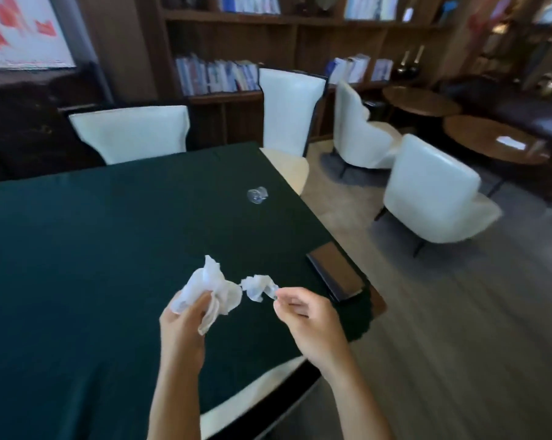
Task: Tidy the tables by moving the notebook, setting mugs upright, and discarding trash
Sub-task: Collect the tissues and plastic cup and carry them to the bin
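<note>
My left hand point(186, 315) grips a large crumpled white tissue point(209, 282) above the dark green table point(78, 249). My right hand point(303, 312) pinches a smaller crumpled tissue point(258, 285) by its edge, close to the first one. A clear glass mug point(257, 195) lies on its side near the table's far right edge. A brown notebook point(335, 271) rests at the right edge of the table, just beyond my right hand.
White chairs stand around the table: one at the far side point(132, 131), one at the far right corner point(289, 112), one under my arms point(252, 395). White armchairs point(427, 192) and round wooden tables point(496, 141) fill the right. Bookshelves point(268, 42) line the back wall.
</note>
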The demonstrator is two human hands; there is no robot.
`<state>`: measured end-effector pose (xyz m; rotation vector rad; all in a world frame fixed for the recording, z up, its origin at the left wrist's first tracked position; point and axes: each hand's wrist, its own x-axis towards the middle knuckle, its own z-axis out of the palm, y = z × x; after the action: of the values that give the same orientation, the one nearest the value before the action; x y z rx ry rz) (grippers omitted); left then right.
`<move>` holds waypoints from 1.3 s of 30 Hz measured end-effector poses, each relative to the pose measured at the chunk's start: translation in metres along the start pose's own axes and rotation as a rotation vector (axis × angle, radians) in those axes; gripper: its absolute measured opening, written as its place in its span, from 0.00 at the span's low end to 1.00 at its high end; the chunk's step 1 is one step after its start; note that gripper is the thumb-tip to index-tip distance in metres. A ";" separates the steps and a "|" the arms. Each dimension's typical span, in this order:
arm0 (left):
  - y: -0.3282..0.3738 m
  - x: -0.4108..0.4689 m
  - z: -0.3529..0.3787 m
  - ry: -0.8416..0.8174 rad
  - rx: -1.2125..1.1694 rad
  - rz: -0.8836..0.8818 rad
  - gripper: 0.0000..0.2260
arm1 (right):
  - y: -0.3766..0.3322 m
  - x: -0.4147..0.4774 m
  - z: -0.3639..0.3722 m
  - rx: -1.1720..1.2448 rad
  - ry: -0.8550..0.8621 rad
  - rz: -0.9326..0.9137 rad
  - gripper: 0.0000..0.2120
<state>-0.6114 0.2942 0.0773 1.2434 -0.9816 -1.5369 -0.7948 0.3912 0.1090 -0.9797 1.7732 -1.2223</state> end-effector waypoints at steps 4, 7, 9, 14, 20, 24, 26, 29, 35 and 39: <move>-0.013 0.018 0.003 0.065 -0.036 -0.064 0.12 | 0.024 0.075 0.021 -0.207 -0.221 0.146 0.08; -0.023 0.027 0.006 0.065 0.009 -0.055 0.11 | 0.047 0.127 0.032 -0.412 -0.376 0.260 0.09; -0.028 0.033 0.009 0.058 0.048 -0.031 0.10 | 0.063 0.157 0.038 -0.591 -0.441 0.251 0.09; -0.033 0.041 0.011 0.007 0.137 0.015 0.13 | 0.094 0.209 0.053 -1.006 -0.617 0.119 0.14; -0.042 0.066 0.028 0.328 0.033 -0.085 0.11 | 0.099 0.261 0.050 -1.027 -0.790 0.022 0.08; -0.043 0.087 0.054 0.413 0.052 -0.138 0.07 | 0.067 0.293 0.033 -0.828 -0.976 0.021 0.14; -0.045 0.102 0.069 0.433 0.072 -0.169 0.08 | 0.047 0.303 0.022 -0.505 -1.180 0.108 0.06; -0.047 0.127 0.099 0.458 0.073 -0.232 0.04 | 0.029 0.322 0.010 -0.047 -1.267 0.133 0.06; -0.043 0.172 0.145 0.219 -0.054 -0.211 0.15 | 0.034 0.352 0.017 -0.085 -0.764 -0.096 0.10; -0.040 0.203 0.159 0.252 -0.165 -0.260 0.22 | 0.039 0.385 0.020 -0.123 -0.834 -0.186 0.07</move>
<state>-0.7925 0.1169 0.0134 1.4452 -0.5357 -1.5735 -0.9452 0.0497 0.0061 -1.4777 1.1117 -0.6422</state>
